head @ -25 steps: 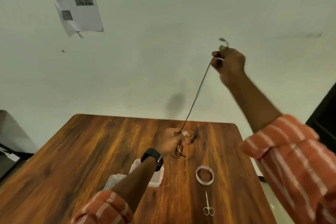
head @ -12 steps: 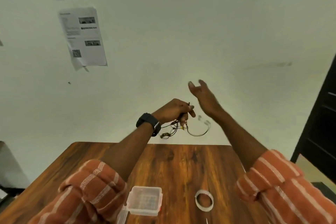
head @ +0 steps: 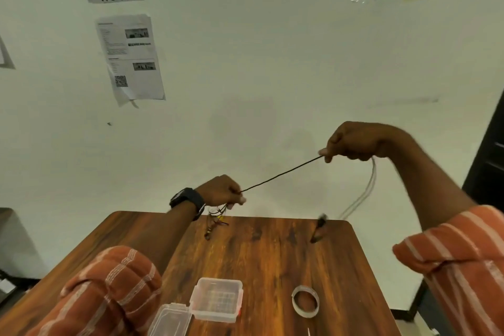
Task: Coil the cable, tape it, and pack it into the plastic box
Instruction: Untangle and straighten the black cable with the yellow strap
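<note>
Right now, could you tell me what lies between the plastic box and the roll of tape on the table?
In the head view, only bare wooden table separates the plastic box from the roll of tape; nothing lies between them.

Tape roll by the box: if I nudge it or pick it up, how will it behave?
The tape roll lies flat on the table, so a nudge will probably slide it, not roll it. It is a thin, open ring, so likely very light and easy to pinch by its wall. A hard squeeze might deform it.
</note>
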`<state>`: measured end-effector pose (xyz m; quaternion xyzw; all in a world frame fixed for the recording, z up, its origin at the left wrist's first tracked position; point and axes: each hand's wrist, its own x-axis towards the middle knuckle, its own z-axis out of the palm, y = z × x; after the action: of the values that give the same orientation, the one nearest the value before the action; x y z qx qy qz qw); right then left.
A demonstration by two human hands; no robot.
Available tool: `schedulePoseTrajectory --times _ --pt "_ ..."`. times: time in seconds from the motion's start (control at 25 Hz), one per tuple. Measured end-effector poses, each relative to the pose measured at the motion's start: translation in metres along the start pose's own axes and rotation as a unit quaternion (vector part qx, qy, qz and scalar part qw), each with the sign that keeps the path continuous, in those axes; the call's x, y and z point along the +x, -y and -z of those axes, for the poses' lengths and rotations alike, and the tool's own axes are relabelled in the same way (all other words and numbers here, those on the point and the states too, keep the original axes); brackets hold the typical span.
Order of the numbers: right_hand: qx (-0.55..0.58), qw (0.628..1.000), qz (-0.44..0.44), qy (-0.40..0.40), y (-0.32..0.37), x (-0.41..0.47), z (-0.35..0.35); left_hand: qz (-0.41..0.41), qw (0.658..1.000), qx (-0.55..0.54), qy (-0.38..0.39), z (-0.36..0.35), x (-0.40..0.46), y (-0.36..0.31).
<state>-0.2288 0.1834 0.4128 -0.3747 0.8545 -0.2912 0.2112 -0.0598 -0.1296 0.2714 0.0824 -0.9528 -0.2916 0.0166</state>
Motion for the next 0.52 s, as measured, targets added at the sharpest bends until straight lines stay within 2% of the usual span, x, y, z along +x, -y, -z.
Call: schedulePoseTrajectory --times 0.08,0.12,0.2,0.28,0.4,0.44,0.52 --pt "0.026 0.999 -0.017 0.028 -0.01 -0.009 0.021 0.031 0.998 0.057 -0.024 0.004 -0.008 0.021" --pt "0.045 0.999 -0.022 0.017 -0.016 -0.011 0.029 0.044 0.996 0.069 -0.038 0.008 -0.012 0.03" --pt "0.077 0.995 -0.035 -0.059 -0.03 -0.009 0.04 0.053 0.994 0.075 -0.058 0.015 -0.021 0.04" --pt "0.046 0.982 -0.069 -0.169 -0.045 0.0 0.043 0.046 0.994 0.06 -0.082 0.022 -0.025 0.041" --pt "-0.091 0.933 -0.144 -0.318 -0.075 0.013 0.034 0.05 0.984 -0.114 -0.125 0.034 -0.031 0.036" --pt "-0.126 0.913 -0.177 -0.345 -0.086 0.015 0.029 0.053 0.974 -0.17 -0.142 0.039 -0.033 0.035" --pt "-0.166 0.895 -0.224 -0.349 -0.104 0.013 0.016 0.048 0.956 -0.195 -0.214 0.048 -0.035 0.031"
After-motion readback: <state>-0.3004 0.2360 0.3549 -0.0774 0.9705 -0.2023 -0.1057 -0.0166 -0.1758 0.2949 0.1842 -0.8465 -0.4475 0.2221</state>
